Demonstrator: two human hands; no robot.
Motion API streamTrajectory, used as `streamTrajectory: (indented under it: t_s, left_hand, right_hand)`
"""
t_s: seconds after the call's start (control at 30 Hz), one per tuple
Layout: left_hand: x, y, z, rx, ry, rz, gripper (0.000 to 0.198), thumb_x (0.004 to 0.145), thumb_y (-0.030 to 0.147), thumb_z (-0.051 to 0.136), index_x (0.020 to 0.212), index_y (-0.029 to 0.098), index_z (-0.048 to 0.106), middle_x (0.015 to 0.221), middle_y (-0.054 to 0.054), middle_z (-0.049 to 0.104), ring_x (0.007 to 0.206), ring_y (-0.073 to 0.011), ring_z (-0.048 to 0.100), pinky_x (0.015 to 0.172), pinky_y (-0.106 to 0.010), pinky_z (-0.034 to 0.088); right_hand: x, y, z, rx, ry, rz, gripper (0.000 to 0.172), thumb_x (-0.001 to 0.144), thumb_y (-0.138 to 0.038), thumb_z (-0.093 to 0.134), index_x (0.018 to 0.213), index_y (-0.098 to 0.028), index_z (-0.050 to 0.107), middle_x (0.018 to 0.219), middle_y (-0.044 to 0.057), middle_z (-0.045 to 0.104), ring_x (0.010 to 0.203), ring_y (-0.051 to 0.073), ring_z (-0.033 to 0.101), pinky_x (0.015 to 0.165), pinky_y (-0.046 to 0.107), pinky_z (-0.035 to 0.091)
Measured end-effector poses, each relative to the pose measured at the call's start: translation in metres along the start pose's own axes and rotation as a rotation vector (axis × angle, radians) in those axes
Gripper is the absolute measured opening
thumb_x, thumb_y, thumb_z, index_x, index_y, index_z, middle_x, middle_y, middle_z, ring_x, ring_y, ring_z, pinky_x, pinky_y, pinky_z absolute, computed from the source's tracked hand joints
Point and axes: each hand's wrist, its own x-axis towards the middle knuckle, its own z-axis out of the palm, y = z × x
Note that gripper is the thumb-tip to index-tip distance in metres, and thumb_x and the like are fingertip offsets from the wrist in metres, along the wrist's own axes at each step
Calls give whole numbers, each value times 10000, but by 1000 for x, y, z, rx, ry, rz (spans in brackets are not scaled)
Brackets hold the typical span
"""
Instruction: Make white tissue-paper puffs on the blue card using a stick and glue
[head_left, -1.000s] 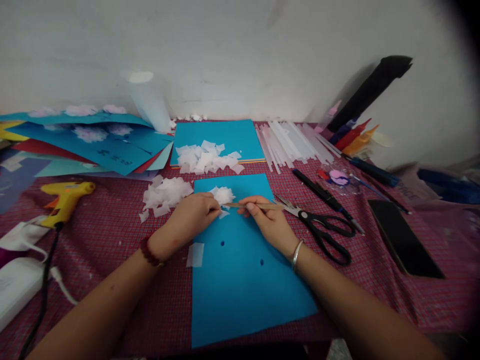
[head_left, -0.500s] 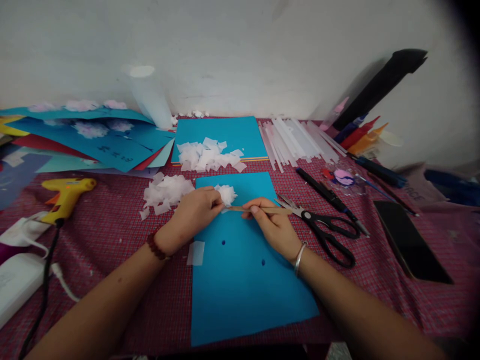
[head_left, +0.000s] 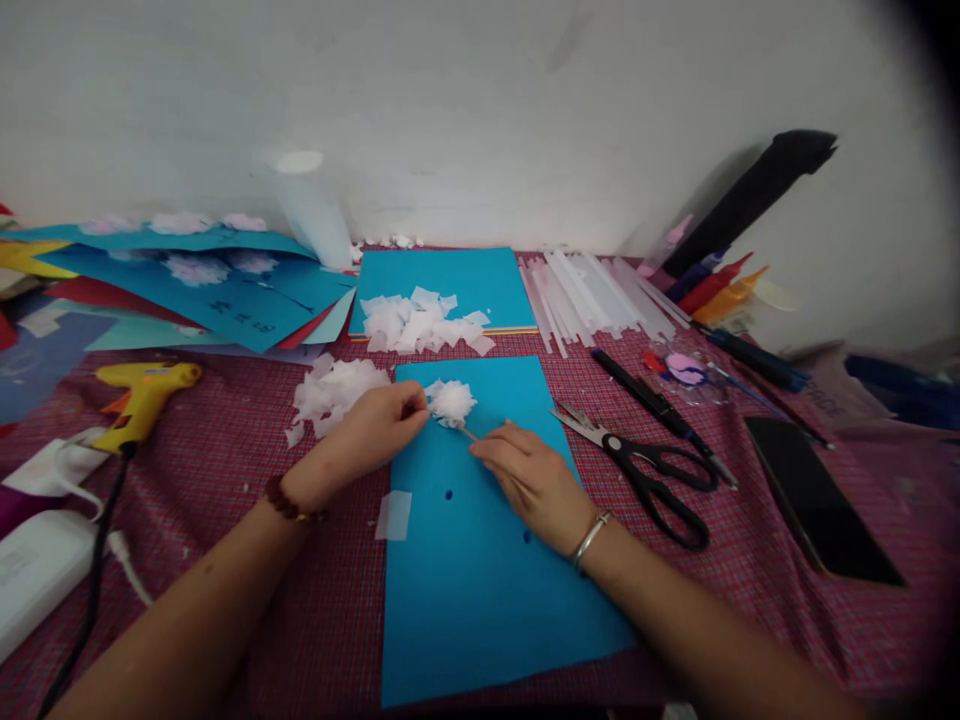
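Note:
A ruffled white paper flower (head_left: 452, 402) lies near the top of a blue sheet of card (head_left: 480, 590), which has two dark blue dots lower down. Just left of the flower, my left hand (head_left: 382, 425) is closed in a pinch; what its fingertips hold, if anything, is hidden. My right hand (head_left: 529, 475) grips a thin wooden stick (head_left: 469, 434), its tip at the flower's lower edge. Most of the stick is hidden by that hand. A small white paper square (head_left: 394, 516) overlaps the card's left edge.
White paper pieces (head_left: 337, 392) form a heap on the left, others (head_left: 416, 322) lie on stacked blue card (head_left: 465, 270). Open scissors (head_left: 611, 441), a black pen (head_left: 645, 390), glue sticks (head_left: 585, 290) and a phone (head_left: 817, 500) lie right; a yellow glue gun (head_left: 142, 390) lies left.
My right hand has tipped the stick and turned palm-down, with the stick's tip now at the flower's lower edge. My left hand has drawn back slightly left from the flower.

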Motion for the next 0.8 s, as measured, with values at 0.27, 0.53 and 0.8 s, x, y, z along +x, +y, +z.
streamTrajectory:
  t_s: [0.27, 0.53, 0.8]
  left_hand:
    - [-4, -9, -6, -120, -81, 103, 110, 803, 228, 468, 757, 169, 549, 675, 16, 500, 611, -129, 458, 548, -248, 342]
    - [-4, -22, -15, -322, -234, 134, 169, 829, 285, 473, 860, 175, 597, 746, -1, 572, 655, -122, 499, 612, -243, 398]
    - [-3, -19, -15, -436, -201, 29, 160, 816, 295, 506, 811, 165, 599, 699, 9, 567, 648, -117, 532, 625, -238, 429]
  right_hand:
    - [-3, -4, -6, -107, -178, -46, 204, 914, -153, 458, 1002, -204, 636, 1008, 102, 628, 942, 230, 567, 958, 477, 406]
    - [0, 8, -20, 545, 202, 408, 149, 899, -322, 549, 889, -207, 644, 816, 18, 666, 731, 162, 615, 744, 324, 486]
    - [0, 13, -20, 897, 291, 515, 212, 884, -397, 565, 940, -213, 655, 796, 26, 687, 720, 159, 614, 729, 317, 482]
